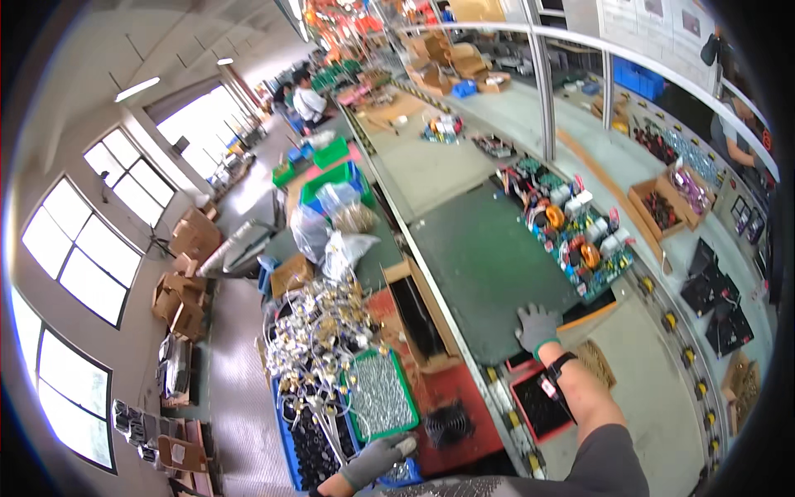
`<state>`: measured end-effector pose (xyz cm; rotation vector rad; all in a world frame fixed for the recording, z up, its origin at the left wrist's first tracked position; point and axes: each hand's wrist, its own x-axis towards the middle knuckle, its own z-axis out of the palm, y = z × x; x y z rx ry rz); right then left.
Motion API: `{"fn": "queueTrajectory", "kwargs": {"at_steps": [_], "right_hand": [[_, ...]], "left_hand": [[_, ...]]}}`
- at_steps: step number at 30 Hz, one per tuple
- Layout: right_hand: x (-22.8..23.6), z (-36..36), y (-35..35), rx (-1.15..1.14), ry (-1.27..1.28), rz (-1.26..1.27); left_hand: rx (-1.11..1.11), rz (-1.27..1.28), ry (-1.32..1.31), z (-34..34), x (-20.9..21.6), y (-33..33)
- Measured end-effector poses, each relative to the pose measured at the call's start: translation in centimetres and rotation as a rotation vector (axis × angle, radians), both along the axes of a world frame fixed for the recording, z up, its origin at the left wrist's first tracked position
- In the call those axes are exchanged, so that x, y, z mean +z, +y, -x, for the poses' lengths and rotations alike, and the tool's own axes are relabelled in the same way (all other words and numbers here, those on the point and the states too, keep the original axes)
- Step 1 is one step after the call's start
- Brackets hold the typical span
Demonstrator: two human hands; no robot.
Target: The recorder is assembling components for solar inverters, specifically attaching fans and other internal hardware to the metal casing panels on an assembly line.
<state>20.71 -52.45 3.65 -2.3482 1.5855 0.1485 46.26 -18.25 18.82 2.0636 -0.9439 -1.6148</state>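
My right hand (537, 328), in a grey glove, rests with spread fingers on the near edge of a dark green board (497, 257) on the workbench. Beyond it, on the board's right side, stand circuit boards (571, 228) crowded with coils and capacitors. My left hand (377, 461), also gloved, is low in the picture with its fingers stretched to the right and nothing visible in them. It is just below a green tray (407, 389) of small metal screws. A blue bin (286, 443) of black parts lies to its left, and a black fan (447, 425) to its right.
White-connector cables (319, 331) heap over the bins. An open cardboard box (443, 331) stands beside the bench rail (439, 294). A red-rimmed tray (530, 427) of black parts lies below my right hand. Metal posts (542, 99) rise at the back; a person (310, 103) sits far off.
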Motion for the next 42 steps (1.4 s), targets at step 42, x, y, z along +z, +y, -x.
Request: {"fn": "queueTrajectory", "kwargs": {"at_steps": [42], "right_hand": [[-5.1, 35.2, 52.5, -0.732, -0.134, 0.074]], "left_hand": [[-1.84, 0.989, -0.017, 39.1, -16.4, 5.7]]}}
